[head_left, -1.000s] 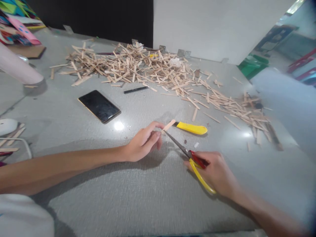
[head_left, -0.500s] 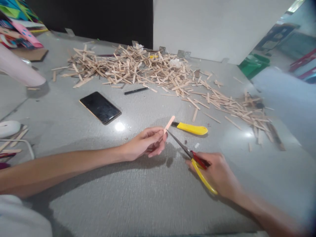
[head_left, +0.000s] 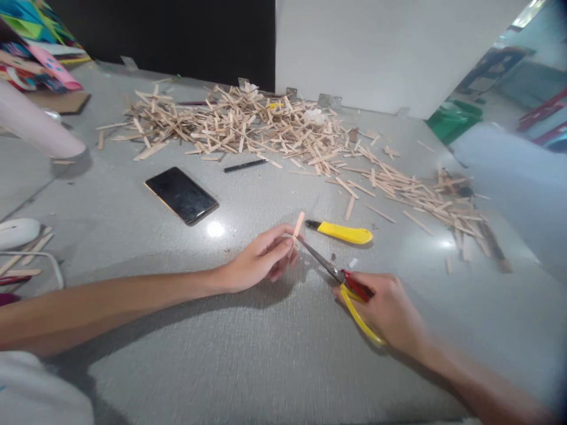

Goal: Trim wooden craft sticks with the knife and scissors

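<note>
Between thumb and fingers, my left hand [head_left: 270, 255] pinches a short wooden craft stick [head_left: 299, 224] that points up and away from me. My right hand [head_left: 390, 304] is closed round the handles of scissors [head_left: 325, 265] with one red and one yellow grip. The blade tips reach the stick close to my left fingertips; whether they touch it, I cannot tell. Just beyond the blades lies a yellow box cutter [head_left: 345, 232] with a dark tip. A small white scrap [head_left: 353, 262] rests beside the scissors.
A large heap of craft sticks [head_left: 239, 124] spreads along the back, trailing to the right. A phone [head_left: 181, 195] and a black pen [head_left: 245, 165] lie in front of it. A pale tube [head_left: 39, 121] and a white mouse [head_left: 18, 234] are at the left. White and black panels stand behind.
The craft stick has tilted more upright and shifted slightly left in my left hand. The scissors' tips have moved a little left and down with it. The things on the table stay put.
</note>
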The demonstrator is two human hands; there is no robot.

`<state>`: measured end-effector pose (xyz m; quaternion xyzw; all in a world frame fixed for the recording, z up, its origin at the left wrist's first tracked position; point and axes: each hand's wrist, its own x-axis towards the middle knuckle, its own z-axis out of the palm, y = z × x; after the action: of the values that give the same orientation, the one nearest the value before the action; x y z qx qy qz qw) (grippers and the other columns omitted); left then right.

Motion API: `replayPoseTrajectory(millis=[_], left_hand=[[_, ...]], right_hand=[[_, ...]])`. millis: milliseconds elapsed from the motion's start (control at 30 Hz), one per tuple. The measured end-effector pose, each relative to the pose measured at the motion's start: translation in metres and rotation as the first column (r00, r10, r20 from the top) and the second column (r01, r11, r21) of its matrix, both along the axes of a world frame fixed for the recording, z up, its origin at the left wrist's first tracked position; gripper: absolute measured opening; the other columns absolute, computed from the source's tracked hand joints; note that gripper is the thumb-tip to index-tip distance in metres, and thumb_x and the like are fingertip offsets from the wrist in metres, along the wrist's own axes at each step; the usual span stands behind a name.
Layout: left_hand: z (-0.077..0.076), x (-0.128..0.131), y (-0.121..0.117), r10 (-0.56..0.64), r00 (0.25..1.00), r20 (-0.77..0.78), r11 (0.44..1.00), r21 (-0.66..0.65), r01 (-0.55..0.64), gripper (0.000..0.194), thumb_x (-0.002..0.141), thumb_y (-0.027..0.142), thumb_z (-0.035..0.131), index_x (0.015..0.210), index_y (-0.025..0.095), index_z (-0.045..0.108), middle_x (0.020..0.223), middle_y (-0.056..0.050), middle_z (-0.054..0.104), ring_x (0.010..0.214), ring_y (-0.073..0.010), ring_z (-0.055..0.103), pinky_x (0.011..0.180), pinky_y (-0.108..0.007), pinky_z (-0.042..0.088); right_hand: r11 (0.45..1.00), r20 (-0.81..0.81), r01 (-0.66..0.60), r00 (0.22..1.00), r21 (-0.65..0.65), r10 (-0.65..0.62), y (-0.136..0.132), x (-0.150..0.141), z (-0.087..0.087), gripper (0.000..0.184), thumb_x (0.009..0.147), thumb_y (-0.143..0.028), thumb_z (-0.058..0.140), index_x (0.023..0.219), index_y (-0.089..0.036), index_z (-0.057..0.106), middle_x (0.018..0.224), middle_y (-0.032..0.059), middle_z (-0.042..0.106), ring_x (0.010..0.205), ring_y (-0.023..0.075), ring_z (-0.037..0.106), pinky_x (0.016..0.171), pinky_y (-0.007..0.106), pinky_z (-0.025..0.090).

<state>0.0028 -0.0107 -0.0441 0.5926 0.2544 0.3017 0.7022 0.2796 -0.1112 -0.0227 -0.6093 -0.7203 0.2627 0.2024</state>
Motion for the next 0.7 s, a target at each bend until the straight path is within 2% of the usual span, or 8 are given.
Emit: replayPoseTrajectory(millis=[200,433,700], left_hand=[[-0.006,-0.001,-0.001,0.002,1.0,-0.026,1.0,0.001,-0.002,0.031,0.118,0.044,0.047,0.133,0.018,0.056,0.094,-0.001,0.067,0.051,-0.0054,0.056,0.043,-0.017,0.037],[-0.007,-0.002,-0.003,-0.028,0.997,-0.073,0.999,0.015,0.03,0.04,0.115,0.045,0.057,0.144,0.018,0.052,0.096,-0.002,0.07,0.053,-0.0054,0.055,0.051,-0.019,0.046],[-0.015,-0.001,-0.001,0.007,0.999,-0.031,1.0,0.012,-0.007,0.035,0.118,0.041,0.047,0.146,0.019,0.045,0.098,-0.005,0.074,0.05,-0.007,0.057,0.042,-0.019,0.037]], right_hand=[[0.999,0.041,-0.031,0.999,0.01,0.03,0.001,0.004,-0.004,0.05,0.104,-0.045,0.068,0.065,-0.021,0.05,0.062,-0.0043,0.042,0.059,0.0135,0.035,0.053,0.027,0.031],[0.998,0.087,-0.046,0.995,0.048,0.041,0.001,0.002,-0.008,0.045,0.102,-0.042,0.071,0.066,-0.021,0.054,0.059,-0.0046,0.051,0.057,0.0136,0.038,0.055,0.027,0.033],[1.0,0.118,-0.016,0.993,0.025,0.013,0.003,0.003,-0.011,0.046,0.1,-0.047,0.075,0.068,-0.022,0.054,0.06,-0.005,0.048,0.056,0.0137,0.038,0.055,0.027,0.036]])
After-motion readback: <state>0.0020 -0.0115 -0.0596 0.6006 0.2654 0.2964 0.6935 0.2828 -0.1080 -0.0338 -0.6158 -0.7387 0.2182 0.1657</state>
